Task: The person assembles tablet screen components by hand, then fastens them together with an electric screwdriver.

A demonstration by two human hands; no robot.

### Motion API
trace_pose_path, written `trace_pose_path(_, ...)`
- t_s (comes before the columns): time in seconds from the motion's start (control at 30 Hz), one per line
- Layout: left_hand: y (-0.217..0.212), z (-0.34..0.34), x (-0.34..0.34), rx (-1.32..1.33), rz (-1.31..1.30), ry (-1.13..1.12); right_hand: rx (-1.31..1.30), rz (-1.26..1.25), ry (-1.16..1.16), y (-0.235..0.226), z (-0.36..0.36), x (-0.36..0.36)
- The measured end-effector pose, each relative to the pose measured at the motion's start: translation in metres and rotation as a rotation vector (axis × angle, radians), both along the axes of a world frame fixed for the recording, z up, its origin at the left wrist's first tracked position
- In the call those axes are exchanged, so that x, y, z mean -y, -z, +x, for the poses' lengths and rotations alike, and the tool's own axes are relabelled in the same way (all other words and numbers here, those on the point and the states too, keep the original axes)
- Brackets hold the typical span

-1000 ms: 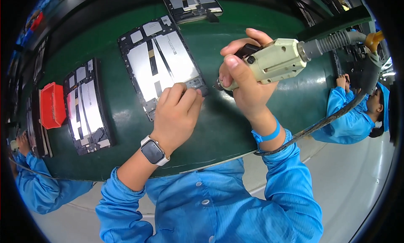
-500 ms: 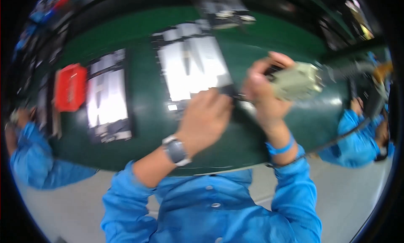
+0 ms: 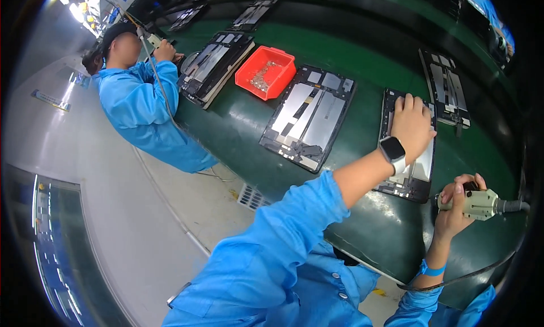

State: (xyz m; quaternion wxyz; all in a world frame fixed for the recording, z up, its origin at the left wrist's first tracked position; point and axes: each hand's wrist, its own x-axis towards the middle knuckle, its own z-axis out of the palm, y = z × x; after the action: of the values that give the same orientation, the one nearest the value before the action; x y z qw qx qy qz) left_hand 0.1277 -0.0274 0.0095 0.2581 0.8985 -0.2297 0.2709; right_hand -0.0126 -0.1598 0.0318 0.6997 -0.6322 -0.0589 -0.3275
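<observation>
One bare left hand [image 3: 412, 127], its grip unclear, lies over an opened black-and-silver tablet [image 3: 421, 167] at frame right; the right hand [image 3: 455, 207] clasps a pale-green power tool [image 3: 481, 205], lower right.

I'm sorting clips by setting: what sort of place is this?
Probably an electronics workshop or assembly line: opened tablet-like devices lie along a green bench, a red bin holds small pieces, and a co-worker wears matching blue clothing.

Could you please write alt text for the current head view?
The wearer's left hand lies over an open tablet on a green table; the right hand holds a pale tool. To the left are another tablet, a red bin of small parts and a co-worker in blue.
</observation>
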Motion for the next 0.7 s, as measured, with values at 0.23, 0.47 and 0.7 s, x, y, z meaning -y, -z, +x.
trace_pose_path(0.23, 0.002, 0.021, -0.004, -0.072, -0.089, 0.155, 0.061, -0.006, 0.172, -0.014, -0.011, 0.026)
trace_pose_path(0.47, 0.01, 0.035, -0.007, -0.117, 0.006, 0.05, 0.017, -0.05, 0.152, -0.009, -0.011, 0.029)
trace_pose_path(0.7, 0.003, 0.004, 0.011, -0.109, 0.032, 0.23, 0.005, -0.067, 0.236, -0.02, -0.007, 0.032)
